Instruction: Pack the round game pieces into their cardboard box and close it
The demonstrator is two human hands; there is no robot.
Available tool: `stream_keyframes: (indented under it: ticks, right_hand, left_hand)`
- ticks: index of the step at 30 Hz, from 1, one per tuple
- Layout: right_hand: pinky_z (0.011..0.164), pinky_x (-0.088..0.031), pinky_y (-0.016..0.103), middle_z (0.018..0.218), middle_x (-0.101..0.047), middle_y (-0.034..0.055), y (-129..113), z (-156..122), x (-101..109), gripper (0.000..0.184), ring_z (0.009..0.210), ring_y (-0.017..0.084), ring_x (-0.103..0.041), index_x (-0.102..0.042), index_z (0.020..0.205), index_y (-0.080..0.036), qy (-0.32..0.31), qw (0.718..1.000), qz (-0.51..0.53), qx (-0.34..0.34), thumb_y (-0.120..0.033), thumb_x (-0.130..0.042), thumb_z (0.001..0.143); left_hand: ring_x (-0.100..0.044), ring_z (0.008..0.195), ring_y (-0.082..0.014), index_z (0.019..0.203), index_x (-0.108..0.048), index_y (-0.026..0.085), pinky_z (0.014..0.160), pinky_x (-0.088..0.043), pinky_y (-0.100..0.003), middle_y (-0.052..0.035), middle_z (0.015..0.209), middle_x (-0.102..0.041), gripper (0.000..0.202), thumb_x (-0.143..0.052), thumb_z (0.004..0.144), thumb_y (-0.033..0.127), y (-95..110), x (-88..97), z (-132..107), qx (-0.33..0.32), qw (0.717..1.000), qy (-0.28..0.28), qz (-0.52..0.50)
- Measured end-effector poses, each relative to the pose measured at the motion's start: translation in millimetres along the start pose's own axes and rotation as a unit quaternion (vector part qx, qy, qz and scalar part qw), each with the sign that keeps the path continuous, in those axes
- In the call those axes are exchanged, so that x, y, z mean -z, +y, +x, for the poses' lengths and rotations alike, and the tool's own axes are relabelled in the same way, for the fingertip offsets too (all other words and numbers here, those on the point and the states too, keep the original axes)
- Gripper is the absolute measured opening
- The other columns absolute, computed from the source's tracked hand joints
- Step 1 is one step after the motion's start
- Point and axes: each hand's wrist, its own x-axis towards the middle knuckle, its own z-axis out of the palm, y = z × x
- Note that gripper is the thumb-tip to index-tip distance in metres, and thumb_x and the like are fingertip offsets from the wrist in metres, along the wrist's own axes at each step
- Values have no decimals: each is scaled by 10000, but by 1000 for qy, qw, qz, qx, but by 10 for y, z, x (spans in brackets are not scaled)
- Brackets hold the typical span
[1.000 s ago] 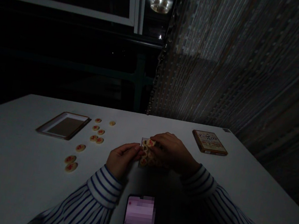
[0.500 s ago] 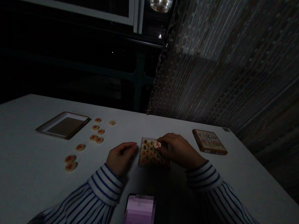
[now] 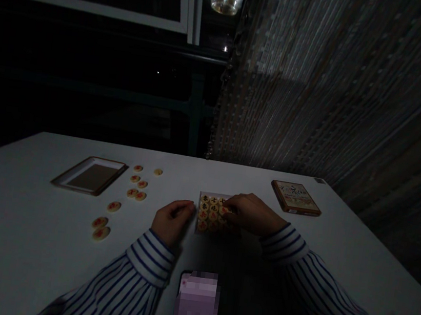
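A shallow box (image 3: pixel 196 223) sits at mid-table, with rows of round wooden Chinese chess pieces (image 3: pixel 213 216) in it, marked with black and red characters. Over its right part is my right hand (image 3: pixel 251 213), thumb and fingers closed on a red-marked Chinese chess piece (image 3: pixel 224 211) down among the others. The hand hides much of the right side of the box. Just left of the box my left hand (image 3: pixel 172 220) rests with thumb and forefinger pressed together; whether anything is inside them is hidden.
Several loose red-marked pieces (image 3: pixel 114 207) lie on the white table (image 3: pixel 29 237) to the left. An open box lid or tray (image 3: pixel 93 177) stands at far left, a printed flat box (image 3: pixel 295 197) at right. A phone (image 3: pixel 196 305) is at the near edge. Bead curtain (image 3: pixel 279 109) hangs behind.
My right hand has lowered the red-marked piece from the back row towards me, into the rows. A black-marked piece now shows at the back. My left hand has barely moved.
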Motion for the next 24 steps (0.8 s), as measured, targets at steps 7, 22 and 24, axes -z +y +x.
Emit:
stream_keyframes:
  ticks: [7, 22, 24]
  right_hand:
    - [669, -336, 248, 894, -645, 57, 9, 9, -18, 231, 828, 181, -572, -615, 887, -197, -37, 999, -18, -3, -311, -450, 774]
    - [614, -312, 242, 821, -644, 38, 5, -8, 0, 228, 733, 154, -565, -608, 811, -195, -34, 999, -6, 8, -330, -425, 787]
    - [616, -313, 243, 810, -643, 38, 6, -13, -2, 240, 733, 157, -566, -606, 796, -192, -31, 999, -6, 11, -336, -413, 794]
  left_hand:
    - [-590, 627, -145, 758, -655, 124, 604, -464, -252, -48, 663, -661, 340, -659, 540, 384, 38, -4, -22, 7, 1000, -2, 10]
    - [-594, 650, -152, 766, -653, 118, 624, -466, -262, -57, 693, -663, 340, -661, 547, 378, 4, -4, -19, 4, 1000, -4, 0]
    - [-595, 646, -153, 767, -651, 122, 620, -468, -263, -56, 692, -664, 334, -660, 551, 376, 12, -6, -23, 4, 1000, -6, 1]
